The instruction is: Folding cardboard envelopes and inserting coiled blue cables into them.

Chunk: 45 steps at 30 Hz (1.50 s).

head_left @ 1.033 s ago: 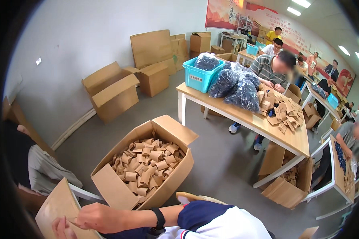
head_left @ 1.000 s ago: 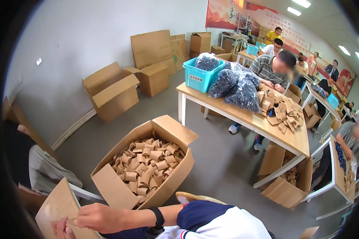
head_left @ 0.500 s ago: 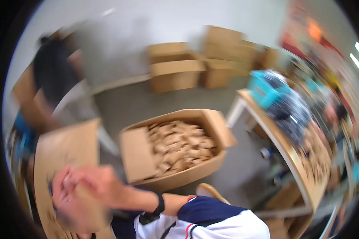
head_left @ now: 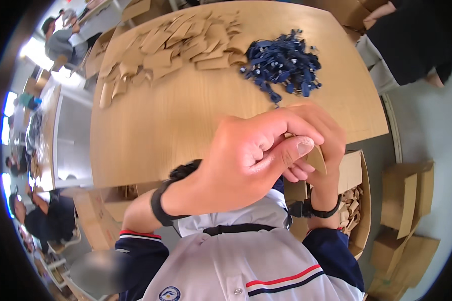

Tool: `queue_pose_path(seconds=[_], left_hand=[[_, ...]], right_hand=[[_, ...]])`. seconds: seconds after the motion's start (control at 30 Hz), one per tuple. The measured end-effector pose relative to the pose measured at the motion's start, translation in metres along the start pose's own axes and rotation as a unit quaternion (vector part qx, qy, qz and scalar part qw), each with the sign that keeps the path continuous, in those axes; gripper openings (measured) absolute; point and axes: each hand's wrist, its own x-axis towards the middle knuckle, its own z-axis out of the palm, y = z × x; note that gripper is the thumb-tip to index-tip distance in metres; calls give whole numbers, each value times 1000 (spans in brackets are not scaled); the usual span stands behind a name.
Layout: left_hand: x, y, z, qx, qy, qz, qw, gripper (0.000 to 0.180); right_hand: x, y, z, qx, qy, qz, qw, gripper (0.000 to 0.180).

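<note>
Both my hands meet over the near right part of a wooden table (head_left: pixel 165 125). My left hand (head_left: pixel 266 155) is curled, its thumb and index finger pinched at a small folded brown cardboard piece (head_left: pixel 317 159). Behind it, my right hand (head_left: pixel 329 128) wraps round the same piece; most of its fingers are hidden by the left hand. Only a pointed edge of the piece shows past the left thumb. Just beyond my hands lies a tangled pile of dark blue cables or straps (head_left: pixel 284 62) with small shiny ends.
Several brown cardboard sleeves (head_left: pixel 186 42) lie spread over the table's far left. At my right stands an open carton (head_left: pixel 365 210) of brown pieces; more cartons (head_left: pixel 407 200) are by the wall. One person (head_left: pixel 407 45) is at far right, others sit at left.
My view has swung from the floor carton and wall to the wooden table. My hands, blurred at lower left before, are now sharp near the middle, closed together on the cardboard piece.
</note>
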Motion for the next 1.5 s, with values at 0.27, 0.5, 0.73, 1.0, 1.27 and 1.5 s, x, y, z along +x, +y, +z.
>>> queue_pose_path(seconds=[0.27, 0.5, 0.73, 1.0, 1.27, 1.5], left_hand=[[-26, -9, -46, -41, -17, -130, 991, 27], [-27, -22, -73, 82, -279, -42, 956, 14], [-56, -27, -66, 109, -47, 44, 992, 18], [-62, -56, -27, 388, 119, 236, 883, 33], [-58, -47, -16, 249, 137, 99, 954, 16], [-53, -84, 5, 85, 211, 93, 969, 15]], right_hand=[[-7, 14, 16, 129, -214, 121, 961, 32], [-30, 28, 63, 525, -487, 179, 674, 48], [-32, 2, 53, 696, -372, 328, 519, 39], [-28, -40, 59, 712, 67, 517, 470, 47], [-70, -3, 61, 576, 28, 458, 677, 57], [-86, -13, 67, 307, 191, 179, 915, 33]])
